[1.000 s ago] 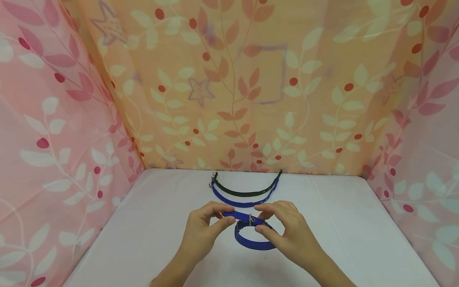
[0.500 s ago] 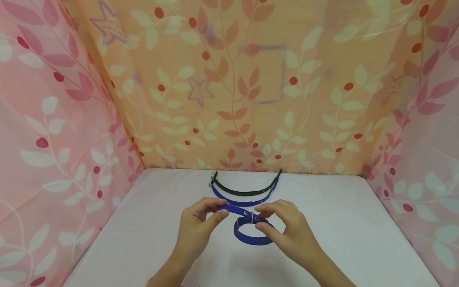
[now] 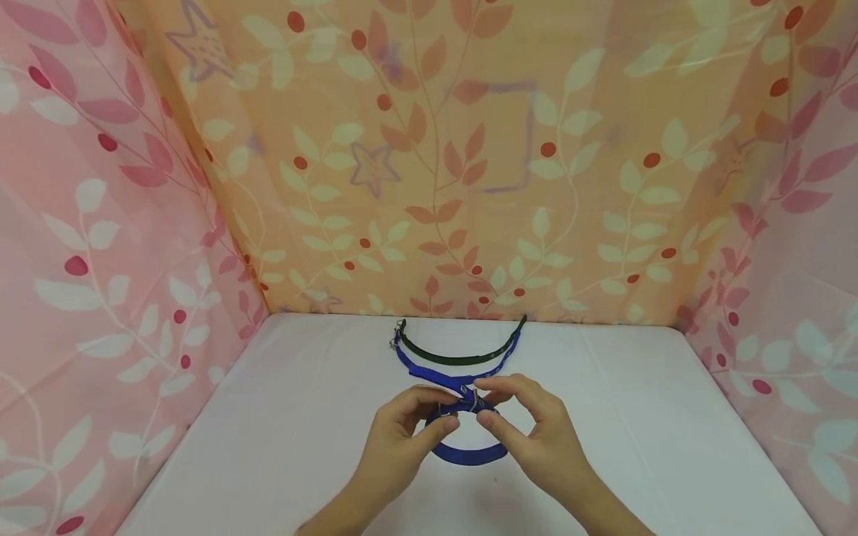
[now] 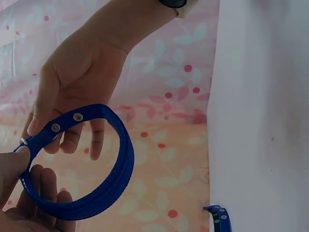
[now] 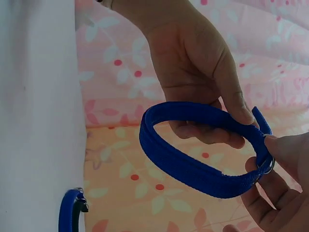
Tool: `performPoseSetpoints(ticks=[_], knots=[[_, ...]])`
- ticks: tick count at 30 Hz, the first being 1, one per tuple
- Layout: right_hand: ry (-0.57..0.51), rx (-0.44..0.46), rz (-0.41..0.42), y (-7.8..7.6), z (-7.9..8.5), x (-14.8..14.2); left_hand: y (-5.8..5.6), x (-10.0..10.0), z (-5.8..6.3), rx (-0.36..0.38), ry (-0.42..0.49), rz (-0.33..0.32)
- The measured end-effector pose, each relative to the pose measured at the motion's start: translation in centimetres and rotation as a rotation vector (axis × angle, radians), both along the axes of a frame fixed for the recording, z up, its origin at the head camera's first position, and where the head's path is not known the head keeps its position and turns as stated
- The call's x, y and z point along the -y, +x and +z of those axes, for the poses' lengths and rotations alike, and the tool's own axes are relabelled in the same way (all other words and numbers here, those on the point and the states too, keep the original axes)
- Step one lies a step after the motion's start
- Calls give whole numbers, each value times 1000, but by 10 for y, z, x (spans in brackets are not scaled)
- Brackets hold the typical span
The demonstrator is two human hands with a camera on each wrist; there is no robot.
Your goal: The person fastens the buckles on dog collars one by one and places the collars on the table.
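A blue webbing pet collar with metal eyelets and a buckle is held up as a round loop above the table. Its free end sticks out past the buckle, up and to the left in the head view. My left hand pinches the strap just left of the buckle between thumb and fingers. On the buckle's other side my right hand pinches the collar. Two eyelets show on the band in the left wrist view. The fingertips partly cover the buckle area.
A dark green collar and another blue collar lie curved side by side at the back of the white table. Floral cloth walls enclose the table at the back and both sides.
My left hand first drew the free end leftward, then let go of it and shifted right, to the strap beside the buckle. My right hand keeps its hold in nearly the same place.
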State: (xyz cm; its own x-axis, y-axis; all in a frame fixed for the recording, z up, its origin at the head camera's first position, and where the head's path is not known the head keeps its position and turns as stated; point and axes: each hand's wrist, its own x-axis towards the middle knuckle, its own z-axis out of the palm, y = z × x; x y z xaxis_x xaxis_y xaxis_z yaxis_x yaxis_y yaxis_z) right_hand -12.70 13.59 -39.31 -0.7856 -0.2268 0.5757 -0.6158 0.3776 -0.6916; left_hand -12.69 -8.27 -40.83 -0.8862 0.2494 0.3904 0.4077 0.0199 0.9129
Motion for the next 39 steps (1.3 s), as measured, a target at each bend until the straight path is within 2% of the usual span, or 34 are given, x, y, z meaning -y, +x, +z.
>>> performPoseSetpoints(ticks=[2, 6, 10, 15, 18, 20, 23, 29, 31, 34, 39], knots=[[5, -26, 39, 0, 0, 1, 0, -1, -2, -29, 12, 9], [11, -137, 101, -3, -3, 2, 1, -3, -6, -80, 29, 16], [37, -248, 86, -5, -4, 3, 0, -4, -9, -123, 36, 21], [42, -279, 73, -5, -4, 4, -1, -5, -9, -157, 3, 26], [14, -296, 74, -4, -6, 5, 1, -5, -10, -158, -28, -13], [-1, -325, 71, -4, -7, 6, 3, -6, -10, -139, -50, -36], [-10, -372, 73, -5, -9, 7, 4, -7, -10, -101, -71, -28], [31, -351, 32, -8, -11, 8, 5, -3, -6, 103, 12, 57], [37, -356, 28, -9, -11, 7, 4, -2, -5, 144, 35, 70], [36, -382, 31, -9, -11, 6, 5, -1, -4, 160, 47, 82], [25, -422, 41, -12, -6, 2, 4, 1, 1, 109, 59, 76]])
